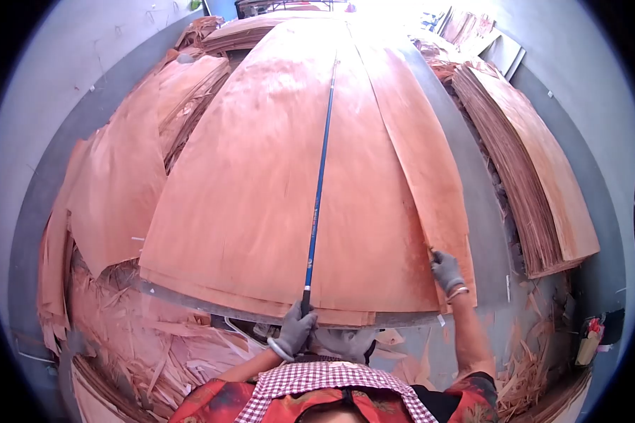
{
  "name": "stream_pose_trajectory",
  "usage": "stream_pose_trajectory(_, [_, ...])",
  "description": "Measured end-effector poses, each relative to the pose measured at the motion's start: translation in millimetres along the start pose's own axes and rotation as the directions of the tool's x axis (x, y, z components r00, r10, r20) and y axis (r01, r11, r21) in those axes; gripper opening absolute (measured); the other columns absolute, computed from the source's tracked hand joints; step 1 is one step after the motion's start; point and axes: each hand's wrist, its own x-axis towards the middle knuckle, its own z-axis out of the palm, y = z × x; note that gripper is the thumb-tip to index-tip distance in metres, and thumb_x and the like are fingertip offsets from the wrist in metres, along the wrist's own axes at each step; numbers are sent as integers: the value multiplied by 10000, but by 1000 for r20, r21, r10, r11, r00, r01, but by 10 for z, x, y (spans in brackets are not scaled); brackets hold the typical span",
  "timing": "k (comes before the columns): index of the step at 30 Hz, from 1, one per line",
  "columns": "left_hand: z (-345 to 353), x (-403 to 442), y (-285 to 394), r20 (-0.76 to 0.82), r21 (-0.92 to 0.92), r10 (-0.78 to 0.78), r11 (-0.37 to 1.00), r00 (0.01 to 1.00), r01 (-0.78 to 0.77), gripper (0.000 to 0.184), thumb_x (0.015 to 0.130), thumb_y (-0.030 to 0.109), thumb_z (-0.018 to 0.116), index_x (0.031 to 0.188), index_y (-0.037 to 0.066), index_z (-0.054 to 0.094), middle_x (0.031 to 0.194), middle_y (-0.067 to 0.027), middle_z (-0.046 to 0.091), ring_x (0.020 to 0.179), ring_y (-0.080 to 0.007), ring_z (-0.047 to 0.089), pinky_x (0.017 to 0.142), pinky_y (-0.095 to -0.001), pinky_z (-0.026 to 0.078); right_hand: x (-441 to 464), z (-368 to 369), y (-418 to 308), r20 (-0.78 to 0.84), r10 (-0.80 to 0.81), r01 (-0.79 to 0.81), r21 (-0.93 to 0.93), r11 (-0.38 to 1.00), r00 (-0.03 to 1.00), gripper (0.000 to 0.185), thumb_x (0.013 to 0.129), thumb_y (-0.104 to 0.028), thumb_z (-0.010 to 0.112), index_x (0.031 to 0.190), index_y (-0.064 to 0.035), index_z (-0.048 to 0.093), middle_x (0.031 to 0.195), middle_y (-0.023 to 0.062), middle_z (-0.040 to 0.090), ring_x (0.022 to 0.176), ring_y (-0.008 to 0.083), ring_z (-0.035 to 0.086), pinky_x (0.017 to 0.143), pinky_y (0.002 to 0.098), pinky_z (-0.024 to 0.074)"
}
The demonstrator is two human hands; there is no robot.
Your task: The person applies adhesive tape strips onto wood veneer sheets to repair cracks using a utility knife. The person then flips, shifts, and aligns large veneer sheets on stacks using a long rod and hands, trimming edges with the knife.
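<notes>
My left hand (296, 330), in a grey glove, is wrapped round the dark handle of a long blue pole (322, 162). The pole reaches forward over a broad reddish wood veneer sheet (261, 162) and thins toward its far tip. On the right, a narrower veneer strip (423, 151) overlaps the broad sheet, its left edge running lengthwise. My gloved right hand (446, 271) is closed at the near part of that edge, seemingly pinching it; the fingertips are partly hidden. More sheet edges show beneath at the front of the stack.
A thick veneer stack (522, 176) stands on the right, and loose, uneven sheets (120, 190) lie on the left. A grey table edge (473, 169) shows beside the strip. Torn veneer scraps (148, 345) cover the floor near me. Walls rise on both sides.
</notes>
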Motion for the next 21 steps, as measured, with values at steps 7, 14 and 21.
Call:
stream_pose_trajectory(7, [859, -108, -126, -100, 76, 24, 997, 995, -17, 148, 833, 108, 548, 926, 54, 447, 602, -15, 483, 423, -79, 437, 356, -239, 339, 101, -1654, 330, -29, -98, 85, 767, 636, 995, 255, 834, -48, 591, 1078, 25, 600, 907, 0, 627, 803, 56, 538, 717, 202, 440])
stream_pose_trajectory(14, [1923, -1, -2, -127, 24, -30, 999, 991, 34, 141, 842, 115, 540, 933, 48, 456, 600, -16, 488, 420, -89, 452, 361, -250, 372, 354, -2405, 1340, -128, -50, 131, 766, 629, 991, 228, 827, -83, 618, 1041, -2, 625, 917, 5, 634, 792, 76, 562, 729, 216, 462])
stream_pose_trajectory(21, [2191, 357, 35, -122, -7, 29, 1000, 992, -30, 143, 847, 104, 533, 955, 50, 455, 628, -28, 511, 437, -85, 464, 362, -238, 377, 362, -2405, 1995, -122, 70, 65, 837, 543, 990, 220, 815, -107, 634, 1015, -16, 637, 904, -4, 633, 773, 74, 562, 715, 218, 462])
